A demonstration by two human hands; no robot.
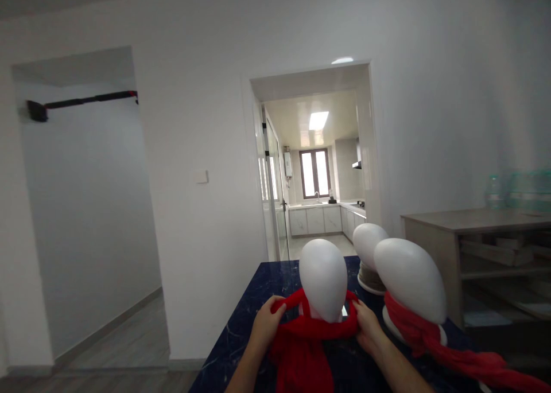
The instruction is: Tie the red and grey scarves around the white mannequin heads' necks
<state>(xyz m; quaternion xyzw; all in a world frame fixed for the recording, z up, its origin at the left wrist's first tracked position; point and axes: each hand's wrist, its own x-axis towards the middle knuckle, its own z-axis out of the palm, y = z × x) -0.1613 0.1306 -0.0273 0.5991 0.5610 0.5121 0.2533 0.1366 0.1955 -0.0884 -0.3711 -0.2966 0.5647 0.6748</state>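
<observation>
A white faceless mannequin head (323, 278) stands on a dark blue marble table (241, 347) in front of me. A red scarf (301, 347) is wrapped round its neck and hangs down toward me. My left hand (266, 323) grips the scarf at the head's left side, fingers curled over the cloth. My right hand (368, 327) holds the scarf at the right side of the neck in the same way.
A second mannequin head (411, 287) with another red scarf (451, 353) leans at the right, and a third bare head (368, 246) stands behind. A wooden shelf unit (486, 249) with bottles is at the far right. A doorway (316, 169) opens to a kitchen.
</observation>
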